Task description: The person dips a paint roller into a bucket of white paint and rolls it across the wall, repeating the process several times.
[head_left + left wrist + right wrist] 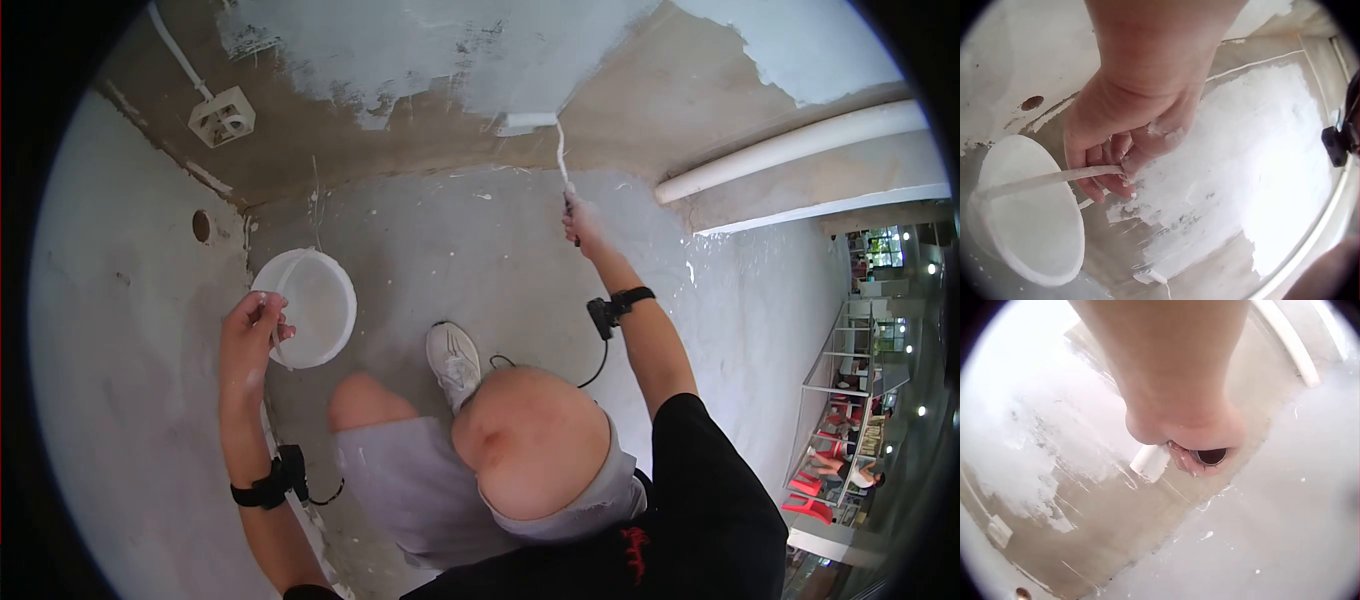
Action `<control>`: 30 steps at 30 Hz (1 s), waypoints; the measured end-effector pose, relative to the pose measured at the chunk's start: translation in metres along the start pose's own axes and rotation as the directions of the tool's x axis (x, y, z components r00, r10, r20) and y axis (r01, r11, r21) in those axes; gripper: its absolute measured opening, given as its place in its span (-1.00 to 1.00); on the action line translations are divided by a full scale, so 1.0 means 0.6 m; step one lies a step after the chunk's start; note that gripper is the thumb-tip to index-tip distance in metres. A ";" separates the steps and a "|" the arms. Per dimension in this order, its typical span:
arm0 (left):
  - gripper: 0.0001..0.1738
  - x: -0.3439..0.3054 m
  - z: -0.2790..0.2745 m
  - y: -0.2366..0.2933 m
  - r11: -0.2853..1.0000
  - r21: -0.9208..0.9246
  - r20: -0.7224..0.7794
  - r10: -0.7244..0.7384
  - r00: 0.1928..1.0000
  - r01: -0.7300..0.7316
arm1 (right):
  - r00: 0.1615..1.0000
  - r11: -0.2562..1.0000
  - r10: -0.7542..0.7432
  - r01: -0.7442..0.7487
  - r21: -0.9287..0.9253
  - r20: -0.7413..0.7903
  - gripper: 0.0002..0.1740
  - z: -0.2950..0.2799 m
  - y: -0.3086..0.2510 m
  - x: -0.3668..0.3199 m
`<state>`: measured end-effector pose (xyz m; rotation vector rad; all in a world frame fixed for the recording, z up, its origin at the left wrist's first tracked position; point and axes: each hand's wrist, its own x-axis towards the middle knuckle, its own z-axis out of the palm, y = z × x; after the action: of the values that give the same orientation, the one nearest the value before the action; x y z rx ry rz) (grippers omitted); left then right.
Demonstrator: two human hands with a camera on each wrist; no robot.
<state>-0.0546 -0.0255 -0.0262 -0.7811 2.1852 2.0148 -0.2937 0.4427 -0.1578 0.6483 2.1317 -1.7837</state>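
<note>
My left hand (252, 325) pinches the thin white handle (1054, 178) of a white bucket (345, 325). Pale paint coats the bucket's inside, and the bucket tilts in the left wrist view. White smears mark the left thumb. Out ahead, my right hand (588, 225) grips the dark handle of a paint roller. Its white roller head (530, 120) lies against the bare lower part of the wall, just under the painted area (430, 50). From the right wrist, the handle's round dark end (1212, 456) sticks out of the fist, and the roller head shows beyond the fingers.
An electrical box (222, 117) with a conduit sits on the wall at the left. A white pipe (790, 155) runs low along the right. The side wall has a round hole (202, 226). Paint drips spot the grey floor (430, 250). People and red chairs are far right.
</note>
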 end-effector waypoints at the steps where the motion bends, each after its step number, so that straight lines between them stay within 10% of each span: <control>1: -0.77 0.001 0.000 -0.001 1.000 -0.016 0.003 0.014 1.000 -0.014 | 0.999 0.998 -0.005 0.002 0.057 0.052 -0.48 -0.009 -0.023 -0.014; 12: -0.77 -0.009 0.006 0.010 0.992 -0.075 0.006 0.106 0.994 -0.106 | 0.947 0.942 -0.322 0.320 0.099 0.010 -0.47 -0.081 -0.296 -0.189; 30: -0.76 -0.001 0.014 0.000 0.997 -0.038 0.004 0.073 0.997 -0.073 | 0.998 0.998 0.059 -0.058 -0.025 0.025 -0.45 0.007 0.036 0.006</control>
<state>-0.0567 -0.0175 -0.0273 -0.7090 2.2102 2.0945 -0.2863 0.4423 -0.1787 0.6712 2.0926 -1.7237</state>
